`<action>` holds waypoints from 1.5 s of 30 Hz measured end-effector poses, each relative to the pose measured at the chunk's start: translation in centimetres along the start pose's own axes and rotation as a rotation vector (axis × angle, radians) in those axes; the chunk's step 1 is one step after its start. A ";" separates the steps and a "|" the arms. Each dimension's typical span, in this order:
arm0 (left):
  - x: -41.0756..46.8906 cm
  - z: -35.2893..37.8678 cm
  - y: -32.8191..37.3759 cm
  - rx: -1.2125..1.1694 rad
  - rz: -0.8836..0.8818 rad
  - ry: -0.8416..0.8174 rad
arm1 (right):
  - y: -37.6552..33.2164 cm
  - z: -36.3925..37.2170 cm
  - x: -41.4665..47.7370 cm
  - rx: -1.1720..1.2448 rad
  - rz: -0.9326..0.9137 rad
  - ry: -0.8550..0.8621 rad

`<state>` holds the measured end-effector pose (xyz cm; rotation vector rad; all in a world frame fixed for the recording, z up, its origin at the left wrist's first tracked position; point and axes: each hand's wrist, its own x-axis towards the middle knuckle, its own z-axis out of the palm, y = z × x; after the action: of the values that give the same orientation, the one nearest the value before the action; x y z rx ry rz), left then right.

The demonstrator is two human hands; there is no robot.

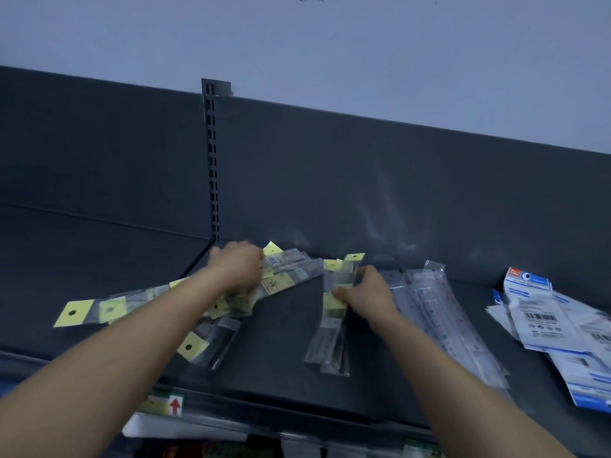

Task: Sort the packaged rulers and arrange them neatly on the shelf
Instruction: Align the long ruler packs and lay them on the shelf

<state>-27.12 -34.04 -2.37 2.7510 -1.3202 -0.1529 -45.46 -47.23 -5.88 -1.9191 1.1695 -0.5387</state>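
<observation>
1. Locate the stock. The scattered pile (112, 307) of yellow-tagged ruler packs lies fanned across the shelf (281, 342) at centre left of the frame. A small sorted stack (330, 338) of the same type lies at centre.
2. Check the left hand (236, 266). It rests on the far end of the scattered pile with fingers bent down into the packs. Motion blur hides whether they pinch one.
3. Check the right hand (367, 292). Thumb and fingers are curled round the upper part of the sorted stack, holding it.
4. Draw one pack at a time from the pile. The sleeves look slick and will probably slide if several are dragged together.
5. Lay each pack on the stack with tags at one end and edges flush.
6. Keep the stack apart from the clear ruler packs (439, 312) just right of it and from the blue-and-white packs (545, 322) at far right.
</observation>
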 end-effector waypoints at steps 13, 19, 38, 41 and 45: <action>0.6 -0.8 -5.1 -0.251 -0.064 -0.013 | -1.9 1.4 -0.6 -0.250 -0.171 0.067; 0.4 -2.6 -5.1 -0.471 -0.108 0.131 | -3.1 2.2 -0.6 -0.078 -0.240 0.006; -1.8 -6.0 -2.5 -1.041 0.218 0.102 | -10.6 2.2 -2.1 0.864 -0.180 -0.129; -2.0 -6.1 -2.9 -1.047 0.194 0.044 | -10.7 1.3 -1.9 0.922 -0.163 -0.099; -1.9 -6.5 -3.1 -1.152 0.194 0.036 | -10.6 0.7 -2.1 0.976 -0.172 -0.113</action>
<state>-25.10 -30.38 3.77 1.6378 -0.9865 -0.6117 -40.33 -42.55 2.37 -1.1688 0.4917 -0.8760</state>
